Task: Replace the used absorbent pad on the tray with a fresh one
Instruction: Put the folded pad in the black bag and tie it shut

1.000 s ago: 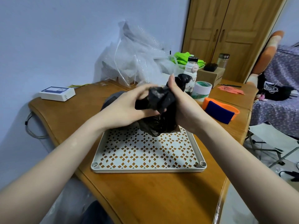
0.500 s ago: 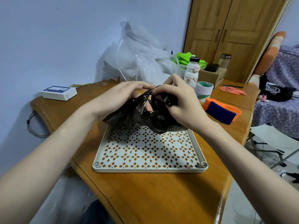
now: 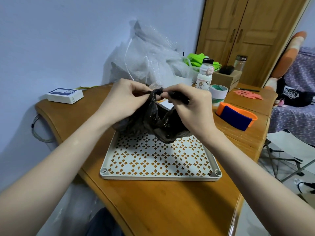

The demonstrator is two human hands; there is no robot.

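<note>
Two bare forearms reach in from the near edge of the wooden table [image 3: 167,201] and meet above the far half of the tray [image 3: 160,174]. The left hand [image 3: 124,97] has its fingers curled, pinching the gathered top edge of a black plastic bag [image 3: 150,123]; the right hand [image 3: 190,106] is likewise curled, pinching the same bunched edge just beside the left, with more of the black film wrapped under its fingers. The bag hangs crumpled below both hands, its lower folds resting on the far part of the tray. What the bag contains cannot be told. The tray is white, rectangular, with a perforated diamond-pattern floor showing the table through it; its near half is bare. Beyond the hands stand a white bottle [image 3: 204,75] with a black cap and a roll of tape [image 3: 218,94]; an orange holder [image 3: 237,116] carries a dark blue block.
</note>
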